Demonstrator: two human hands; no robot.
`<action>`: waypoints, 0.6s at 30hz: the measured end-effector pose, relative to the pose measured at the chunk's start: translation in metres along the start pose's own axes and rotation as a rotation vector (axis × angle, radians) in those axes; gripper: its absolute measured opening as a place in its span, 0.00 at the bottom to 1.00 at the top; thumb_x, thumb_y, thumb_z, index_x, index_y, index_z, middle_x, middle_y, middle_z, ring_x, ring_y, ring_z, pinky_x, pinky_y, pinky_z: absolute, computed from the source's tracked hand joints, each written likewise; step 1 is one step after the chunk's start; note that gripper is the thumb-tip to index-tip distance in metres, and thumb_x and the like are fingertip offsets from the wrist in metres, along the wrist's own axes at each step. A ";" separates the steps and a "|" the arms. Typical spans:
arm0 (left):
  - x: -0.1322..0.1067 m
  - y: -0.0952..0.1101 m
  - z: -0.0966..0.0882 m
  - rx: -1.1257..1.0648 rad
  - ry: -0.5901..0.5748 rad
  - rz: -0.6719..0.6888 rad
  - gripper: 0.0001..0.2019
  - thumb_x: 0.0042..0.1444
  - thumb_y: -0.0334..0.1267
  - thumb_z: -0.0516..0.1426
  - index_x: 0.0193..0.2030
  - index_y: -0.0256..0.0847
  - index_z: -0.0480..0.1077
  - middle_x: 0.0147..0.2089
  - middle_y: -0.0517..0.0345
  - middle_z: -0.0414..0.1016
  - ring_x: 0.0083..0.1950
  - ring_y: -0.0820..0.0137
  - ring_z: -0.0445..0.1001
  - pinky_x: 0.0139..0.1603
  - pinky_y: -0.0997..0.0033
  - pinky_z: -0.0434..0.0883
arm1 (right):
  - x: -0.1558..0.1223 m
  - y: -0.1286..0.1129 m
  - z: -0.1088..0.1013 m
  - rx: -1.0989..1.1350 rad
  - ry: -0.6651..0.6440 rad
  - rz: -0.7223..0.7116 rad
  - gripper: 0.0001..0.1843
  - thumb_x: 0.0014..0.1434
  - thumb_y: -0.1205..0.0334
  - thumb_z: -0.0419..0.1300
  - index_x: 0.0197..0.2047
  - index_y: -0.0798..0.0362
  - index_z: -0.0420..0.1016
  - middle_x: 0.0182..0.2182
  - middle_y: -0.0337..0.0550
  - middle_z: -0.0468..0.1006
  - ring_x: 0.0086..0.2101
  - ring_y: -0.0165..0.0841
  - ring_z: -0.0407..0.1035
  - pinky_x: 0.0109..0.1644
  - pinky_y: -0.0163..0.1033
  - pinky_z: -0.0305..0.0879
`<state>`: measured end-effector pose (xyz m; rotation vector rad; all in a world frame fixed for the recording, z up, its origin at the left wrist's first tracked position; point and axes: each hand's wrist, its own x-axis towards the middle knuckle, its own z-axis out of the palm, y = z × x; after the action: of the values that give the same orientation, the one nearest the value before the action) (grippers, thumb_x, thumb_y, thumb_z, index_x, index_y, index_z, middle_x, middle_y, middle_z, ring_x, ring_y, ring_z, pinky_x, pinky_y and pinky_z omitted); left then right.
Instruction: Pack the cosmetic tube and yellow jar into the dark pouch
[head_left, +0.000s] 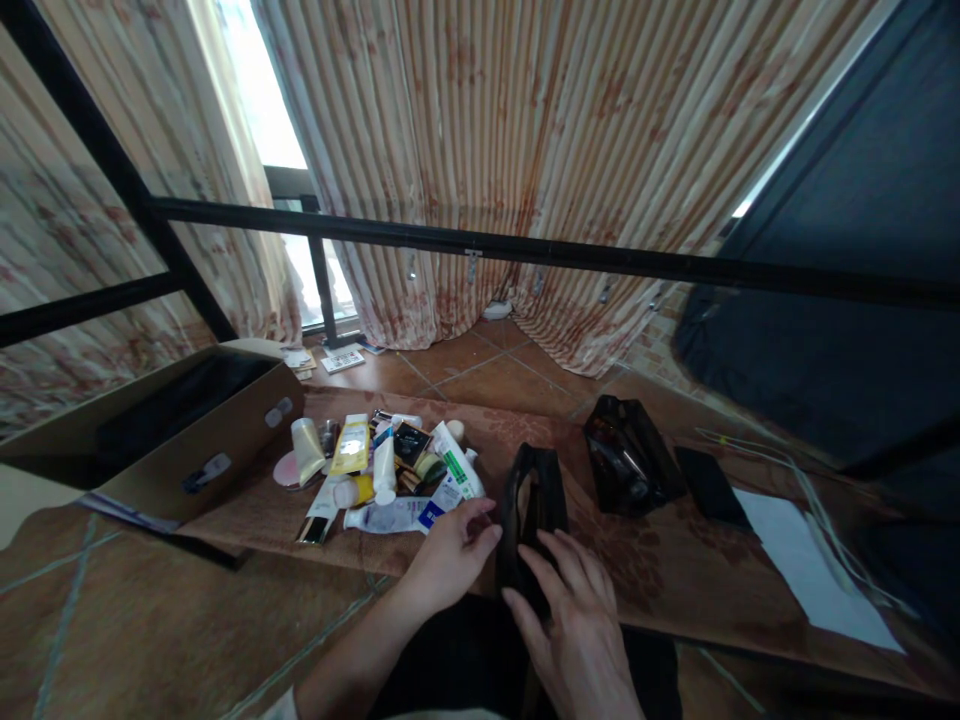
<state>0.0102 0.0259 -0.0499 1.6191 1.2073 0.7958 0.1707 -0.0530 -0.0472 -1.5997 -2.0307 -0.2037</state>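
A black zip pouch (556,487) stands upright before me near the bench's front edge, its long top opening parted. My right hand (577,625) rests on its near end, fingers over the rim and thumb on the near side, gripping it. At the pouch's left side is my left hand (454,555), fingers loosely bent with a gap between thumb and forefinger; nothing shows in it. Just left lies a pile of toiletries: a white-and-green tube (457,462), a yellow packet (351,445), a white tube (385,468), a cream tube (307,452) and several others. The pouch's inside is mostly dark.
A second black pouch (626,465) with dark shiny contents sits to the right, beside a black flat object (711,487), white paper (814,575) and pale cables (814,490). An open cardboard box (247,425) is on the left. A black metal rail (480,243) crosses before the curtains.
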 end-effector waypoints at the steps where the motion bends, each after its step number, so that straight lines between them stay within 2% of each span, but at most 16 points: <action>1: -0.001 -0.002 0.002 -0.007 0.002 -0.011 0.18 0.58 0.40 0.53 0.54 0.38 0.68 0.45 0.53 0.77 0.45 0.67 0.74 0.49 0.68 0.70 | 0.000 0.001 0.000 0.006 0.017 -0.008 0.19 0.57 0.57 0.60 0.52 0.50 0.71 0.51 0.50 0.73 0.53 0.47 0.64 0.53 0.57 0.63; 6: -0.009 -0.006 0.006 0.015 -0.047 -0.017 0.16 0.59 0.38 0.51 0.52 0.39 0.69 0.42 0.55 0.78 0.43 0.68 0.75 0.48 0.69 0.70 | 0.002 0.003 -0.010 0.075 0.161 -0.064 0.15 0.60 0.60 0.56 0.51 0.51 0.71 0.48 0.51 0.75 0.50 0.44 0.67 0.49 0.55 0.67; 10: -0.015 -0.012 0.006 0.075 -0.061 -0.084 0.16 0.59 0.38 0.52 0.52 0.39 0.69 0.42 0.55 0.78 0.43 0.67 0.76 0.45 0.70 0.71 | 0.005 -0.007 -0.022 0.170 0.229 -0.116 0.13 0.60 0.66 0.55 0.47 0.49 0.74 0.43 0.47 0.79 0.45 0.41 0.72 0.45 0.50 0.71; 14: -0.017 -0.033 0.002 0.207 0.042 -0.155 0.18 0.57 0.37 0.52 0.54 0.38 0.68 0.45 0.52 0.77 0.46 0.65 0.75 0.49 0.67 0.70 | 0.005 -0.023 -0.024 0.277 0.237 -0.193 0.13 0.57 0.70 0.58 0.45 0.49 0.76 0.38 0.44 0.81 0.41 0.37 0.75 0.41 0.43 0.75; 18: -0.015 -0.053 -0.008 0.325 0.179 -0.142 0.17 0.58 0.35 0.51 0.54 0.39 0.67 0.50 0.50 0.75 0.51 0.63 0.73 0.53 0.64 0.68 | 0.001 -0.035 -0.013 0.399 0.199 -0.231 0.13 0.55 0.72 0.58 0.43 0.51 0.76 0.35 0.43 0.82 0.39 0.35 0.76 0.40 0.38 0.76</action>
<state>-0.0202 0.0179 -0.0963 1.7226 1.6279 0.6908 0.1421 -0.0681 -0.0286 -1.0608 -1.9487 -0.0343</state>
